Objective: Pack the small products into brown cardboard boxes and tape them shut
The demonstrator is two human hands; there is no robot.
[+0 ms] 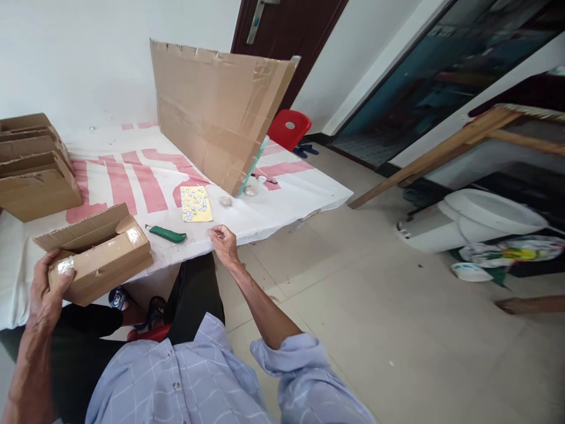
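Left hand [46,294]: clamped on the left end of the box [112,265], thumb out front
Box: at the near table [309,191] edge, long axis roughly along it, well left of the right hand [225,244], knife [166,234] between
Right hand: pinched beside the yellow card [196,204], can't tell if it's got anything
Hidden: most of the box's inside tbh

A dark reddish-brown door [295,29] with a metal handle plate [255,25] stands at the top centre of the frame. Just below its right side show a red plastic chair back [279,135] and dark blue footwear [306,150] on the pale tiled floor [353,306]. At right, a light wooden frame [441,148] slants above a white rounded plastic container [426,227], a crumpled patterned plastic bag [518,252] and a small white dish [470,271].
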